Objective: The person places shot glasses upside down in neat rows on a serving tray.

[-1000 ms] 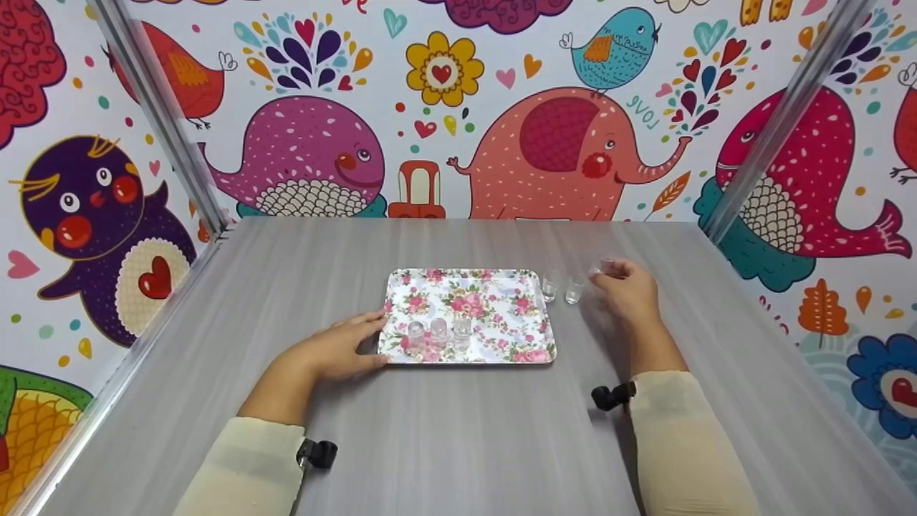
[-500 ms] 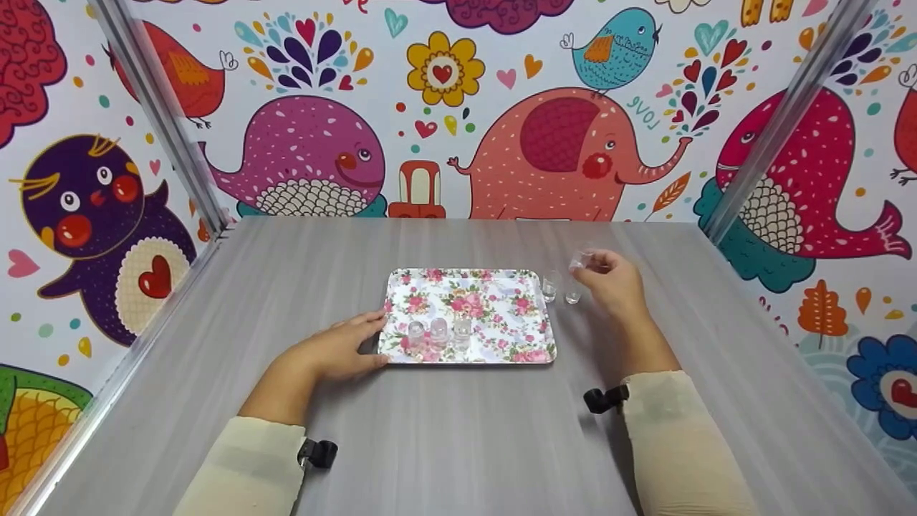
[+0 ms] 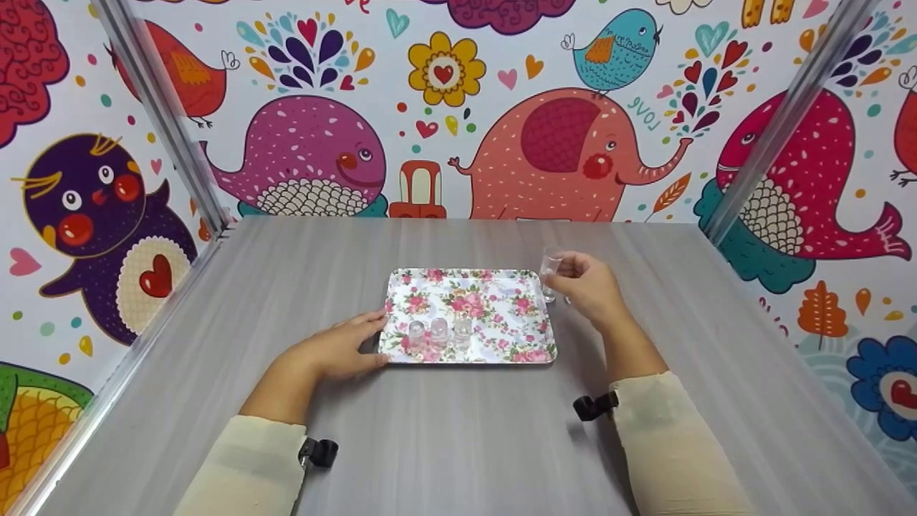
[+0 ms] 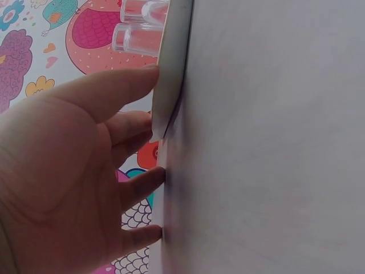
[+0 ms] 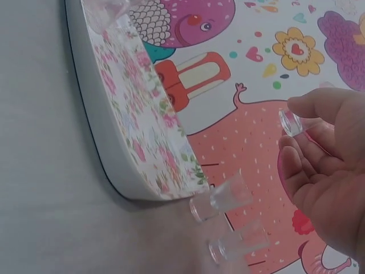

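Observation:
My right hand (image 3: pixel 589 287) pinches a small clear shot glass (image 3: pixel 551 261) between thumb and fingers, held up off the table beside the right rim of the flowered tray (image 3: pixel 494 360). Its thick base (image 5: pixel 290 121) shows in the right wrist view. Two more clear glasses stand upright on the table below that hand, one (image 5: pixel 225 197) close to the tray corner and the other (image 5: pixel 239 242) farther out. My left hand (image 3: pixel 337 349) rests at the tray's left edge; its thumb and forefinger touch the rim. On the tray, three glasses (image 3: pixel 438 332) form a row near the front.
The grey wood-grain table (image 3: pixel 458 437) extends around the tray on all sides. Printed cartoon walls (image 3: pixel 430 158) enclose it behind and at both sides, with metal posts (image 3: pixel 161 115) at the back corners.
The right hand has moved left with its glass, from beyond the standing glasses to beside the tray's right rim. The left hand and tray have stayed in place.

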A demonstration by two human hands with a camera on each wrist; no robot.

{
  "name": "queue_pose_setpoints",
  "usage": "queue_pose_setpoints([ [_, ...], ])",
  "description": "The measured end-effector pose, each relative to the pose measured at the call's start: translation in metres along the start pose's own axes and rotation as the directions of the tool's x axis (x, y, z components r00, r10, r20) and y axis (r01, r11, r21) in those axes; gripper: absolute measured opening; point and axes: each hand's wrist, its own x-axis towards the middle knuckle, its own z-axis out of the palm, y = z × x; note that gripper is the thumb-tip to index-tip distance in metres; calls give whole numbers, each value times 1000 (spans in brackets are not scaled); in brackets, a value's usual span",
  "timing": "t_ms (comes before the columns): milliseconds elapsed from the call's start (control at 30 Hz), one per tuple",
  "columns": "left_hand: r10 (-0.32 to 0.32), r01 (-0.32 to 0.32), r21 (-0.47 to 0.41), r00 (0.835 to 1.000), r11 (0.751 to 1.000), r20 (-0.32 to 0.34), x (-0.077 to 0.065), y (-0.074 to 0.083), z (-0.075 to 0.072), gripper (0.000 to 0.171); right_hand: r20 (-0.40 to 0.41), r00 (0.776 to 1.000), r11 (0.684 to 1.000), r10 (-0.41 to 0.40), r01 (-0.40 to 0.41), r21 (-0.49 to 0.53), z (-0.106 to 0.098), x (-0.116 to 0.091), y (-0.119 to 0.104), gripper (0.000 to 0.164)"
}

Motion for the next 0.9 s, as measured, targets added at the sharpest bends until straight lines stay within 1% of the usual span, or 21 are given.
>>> queue_pose_setpoints([
  [167,1,-1,-3,1000,1000,2,1,-1,0,79,51,996,998,-66,67,-13,9,-5,-4,37],
  [300,3,-3,-5,1000,1000,8,1,-1,1,80,97,985,990,-144,144,10,15,-9,-9,36],
  [400,3,-3,-6,1000,1000,10,2,-2,1,80,131,975,983,-181,178,33,21,-13,-14,35],
  [533,10,-10,1,1000,1000,8,2,-2,2,80,168,967,982,-190,186,37,27,-19,-20,33],
  [667,9,-9,-1,1000,1000,9,2,-2,1,80,203,959,980,-198,195,36,34,-24,-25,35],
  [900,7,-7,-3,1000,1000,12,1,0,0,80,254,948,981,-192,182,63,43,-30,-30,35],
])
